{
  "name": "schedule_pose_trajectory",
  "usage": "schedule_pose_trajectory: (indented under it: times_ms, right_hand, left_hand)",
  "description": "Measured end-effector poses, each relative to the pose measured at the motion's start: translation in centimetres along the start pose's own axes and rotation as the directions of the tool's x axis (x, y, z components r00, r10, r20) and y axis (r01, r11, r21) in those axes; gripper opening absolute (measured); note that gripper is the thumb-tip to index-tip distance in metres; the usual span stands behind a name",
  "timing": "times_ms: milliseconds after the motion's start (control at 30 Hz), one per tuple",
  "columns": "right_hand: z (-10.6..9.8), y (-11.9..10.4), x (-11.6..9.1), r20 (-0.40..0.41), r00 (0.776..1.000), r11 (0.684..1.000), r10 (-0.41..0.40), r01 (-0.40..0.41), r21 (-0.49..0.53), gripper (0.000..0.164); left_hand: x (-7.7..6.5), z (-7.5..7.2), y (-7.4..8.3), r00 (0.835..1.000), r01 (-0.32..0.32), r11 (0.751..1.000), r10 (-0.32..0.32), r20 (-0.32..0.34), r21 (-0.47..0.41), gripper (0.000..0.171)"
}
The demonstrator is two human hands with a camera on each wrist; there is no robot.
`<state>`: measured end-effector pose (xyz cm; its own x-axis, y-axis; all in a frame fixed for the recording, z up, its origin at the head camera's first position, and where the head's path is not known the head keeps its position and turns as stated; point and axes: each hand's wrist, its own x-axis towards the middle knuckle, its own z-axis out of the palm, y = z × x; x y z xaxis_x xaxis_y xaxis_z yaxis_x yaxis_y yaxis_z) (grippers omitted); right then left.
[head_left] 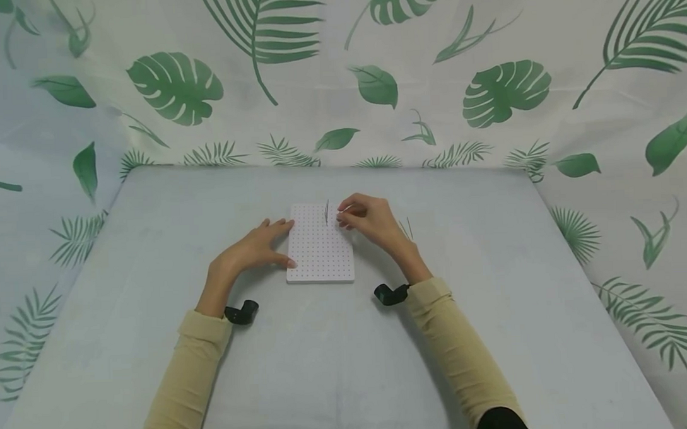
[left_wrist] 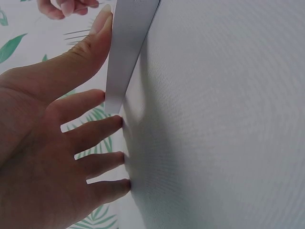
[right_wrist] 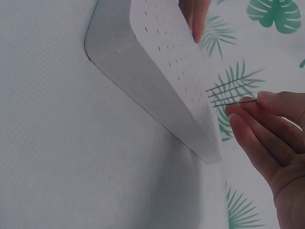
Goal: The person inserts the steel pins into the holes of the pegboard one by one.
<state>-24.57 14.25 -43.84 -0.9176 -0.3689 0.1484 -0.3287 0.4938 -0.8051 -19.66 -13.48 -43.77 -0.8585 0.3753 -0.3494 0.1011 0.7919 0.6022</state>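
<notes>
A white board (head_left: 321, 256) dotted with rows of small holes lies flat on the table. My left hand (head_left: 255, 248) is along its left edge, fingers spread, the thumb (left_wrist: 97, 40) against the board's side. Between thumb and fingertips my right hand (head_left: 373, 221) pinches a thin metal pin (right_wrist: 240, 102), over the far right part of the board. The pin's free end points at the holed face, overlapping the surface's edge in the right wrist view. Close by, a few similar thin pins (head_left: 326, 212) stand upright from the board's far part.
Two more thin pins (head_left: 409, 228) show just right of my right wrist. A white cloth covers the table (head_left: 292, 368). Behind and at the sides hangs a white curtain (head_left: 317, 102) with green leaf prints. Each wrist carries a small black camera (head_left: 241, 313).
</notes>
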Motion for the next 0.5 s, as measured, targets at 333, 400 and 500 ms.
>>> schedule_pose_trajectory:
  times_ms: [333, 400, 500]
  right_hand:
    - [1.1, -0.3, 0.6, -0.003, 1.0, 0.999, -0.019, 0.019, 0.029, 0.01]
    - [1.3, -0.3, 0.6, -0.004, 1.0, 0.999, -0.026, 0.026, 0.04, 0.009]
    - [1.4, -0.4, 0.7, -0.001, 0.999, 0.998, -0.039, 0.039, 0.043, 0.009]
  left_hand:
    - [0.0, -0.1, -0.1, 1.0, -0.013, 1.0, 0.013, -0.001, -0.002, 0.095]
    - [-0.1, -0.2, 0.0, 1.0, -0.02, 1.0, 0.02, 0.004, -0.003, 0.095]
    - [-0.1, -0.3, 0.1, 1.0, -0.021, 1.0, 0.021, 0.005, -0.001, 0.095]
